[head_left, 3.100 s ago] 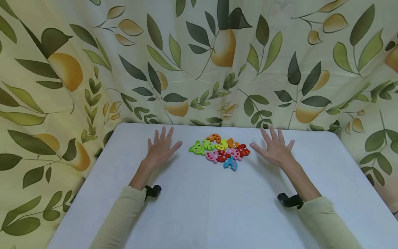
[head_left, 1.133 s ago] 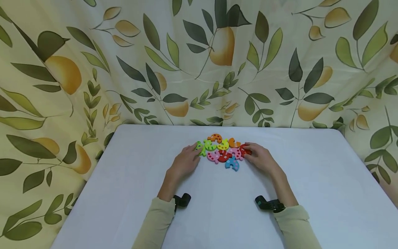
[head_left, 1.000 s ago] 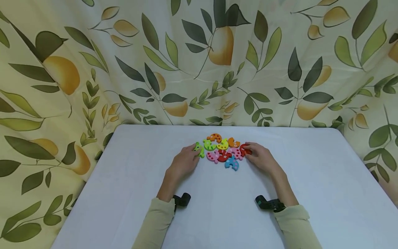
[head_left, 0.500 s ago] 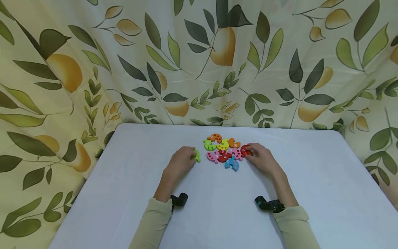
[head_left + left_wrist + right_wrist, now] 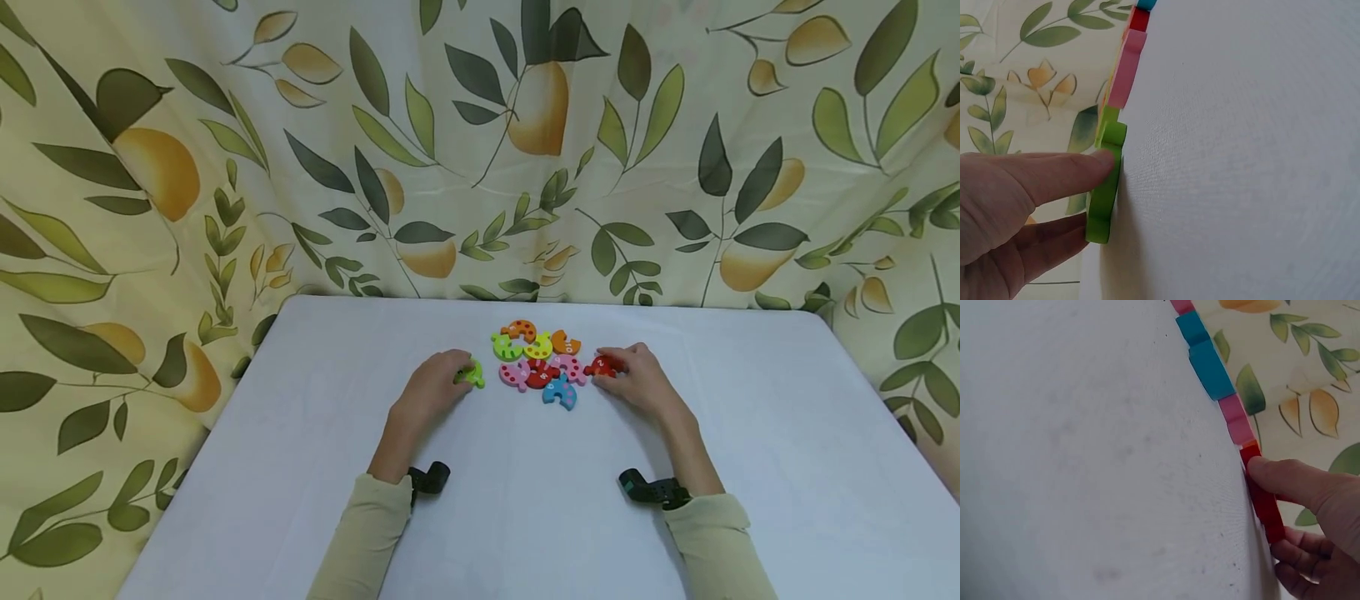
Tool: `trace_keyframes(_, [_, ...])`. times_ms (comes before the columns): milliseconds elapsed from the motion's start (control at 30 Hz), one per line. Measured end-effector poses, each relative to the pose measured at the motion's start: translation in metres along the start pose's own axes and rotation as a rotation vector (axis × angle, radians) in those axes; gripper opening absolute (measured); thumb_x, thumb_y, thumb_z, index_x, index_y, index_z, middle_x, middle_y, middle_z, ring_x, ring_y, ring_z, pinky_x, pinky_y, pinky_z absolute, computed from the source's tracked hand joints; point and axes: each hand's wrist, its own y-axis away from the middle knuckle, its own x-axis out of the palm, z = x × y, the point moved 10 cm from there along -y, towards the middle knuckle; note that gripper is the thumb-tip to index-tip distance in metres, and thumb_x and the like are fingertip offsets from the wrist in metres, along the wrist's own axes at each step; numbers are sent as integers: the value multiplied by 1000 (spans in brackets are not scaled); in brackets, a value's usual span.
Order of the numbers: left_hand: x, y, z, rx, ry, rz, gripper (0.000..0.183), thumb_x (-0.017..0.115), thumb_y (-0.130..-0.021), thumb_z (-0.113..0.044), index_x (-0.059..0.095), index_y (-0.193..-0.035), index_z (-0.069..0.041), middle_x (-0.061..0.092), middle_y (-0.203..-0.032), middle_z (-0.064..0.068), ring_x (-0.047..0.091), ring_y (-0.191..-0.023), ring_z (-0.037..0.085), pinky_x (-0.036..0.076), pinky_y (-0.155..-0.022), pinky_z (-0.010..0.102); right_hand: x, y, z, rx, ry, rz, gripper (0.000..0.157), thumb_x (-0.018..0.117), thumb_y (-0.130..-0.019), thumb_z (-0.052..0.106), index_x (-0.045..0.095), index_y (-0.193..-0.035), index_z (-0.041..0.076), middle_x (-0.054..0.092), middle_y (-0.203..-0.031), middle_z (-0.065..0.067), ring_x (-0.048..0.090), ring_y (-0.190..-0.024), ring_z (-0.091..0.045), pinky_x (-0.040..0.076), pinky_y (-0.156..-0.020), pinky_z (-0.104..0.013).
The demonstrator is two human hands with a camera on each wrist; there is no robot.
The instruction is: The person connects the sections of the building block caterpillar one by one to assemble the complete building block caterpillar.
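My left hand [image 5: 431,387] pinches a green caterpillar-head puzzle piece [image 5: 472,375] just left of a cluster of colourful puzzle pieces. In the left wrist view the thumb lies on the near side of that green piece [image 5: 1107,181], with fingers behind it. At the cluster's right side, my right hand [image 5: 647,382] grips a red puzzle piece [image 5: 604,367] between thumb and fingers. The right wrist view has this red piece [image 5: 1263,497] low over the table, in line with a pink piece [image 5: 1236,419] and a blue piece [image 5: 1210,369].
Between the hands lie an orange piece [image 5: 522,331], a light green piece [image 5: 506,348], a yellow piece [image 5: 537,347], a pink piece [image 5: 513,377] and a blue piece [image 5: 558,393], among others. They rest on a white table [image 5: 525,500]. A leaf-patterned curtain [image 5: 480,167] hangs behind.
From spread above the table, both hands came in to the end pieces. The left hand drew the green head piece leftward off the cluster. The red piece has turned and shifted slightly right.
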Motion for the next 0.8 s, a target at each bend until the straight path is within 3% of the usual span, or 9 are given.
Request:
trace_keyframes(200, [4,-2,3,-19,-16,24,39,70,-90,-21,64,-127,-14,57,-140,2,51,-132,23,42,-110,39,-3,1,-3,40,32,-2,50,72,-86,28,57,-124,-3,51,-119,-26,48,-107,-37,52,-87,-46])
trace_keyframes(367, [5,-2,4,-21,-11,24,39,69,-90,-21,64,-128,-14,56,-140,2,51,-131,23,43,-110,39,-9,2,-9,136,21,-15,52,72,-85,30,51,-117,-4,57,-109,-23,51,-96,-32,49,-76,-33])
trace_keyframes(467, [5,-2,4,-12,-14,19,38,69,-90,-22,64,-128,-14,56,-140,2,51,-131,22,43,-110,39,-10,3,-14,186,-6,-14,56,71,-86,33,46,-119,-4,57,-108,-24,52,-96,-33,51,-75,-33])
trace_keyframes(633, [3,-2,3,20,-6,12,37,69,-90,-20,65,-127,-12,57,-139,2,51,-131,22,42,-111,39,-9,2,-20,244,-193,-24,68,58,-93,45,35,-137,-1,51,-125,-27,54,-105,-34,53,-86,-38])
trace_keyframes(800, [4,-2,4,31,9,22,37,68,-91,-20,64,-127,-13,56,-140,2,50,-133,22,41,-112,39,-9,1,-21,262,-385,-48,68,41,-97,57,42,-136,2,53,-117,-20,54,-91,-25,50,-69,-23])
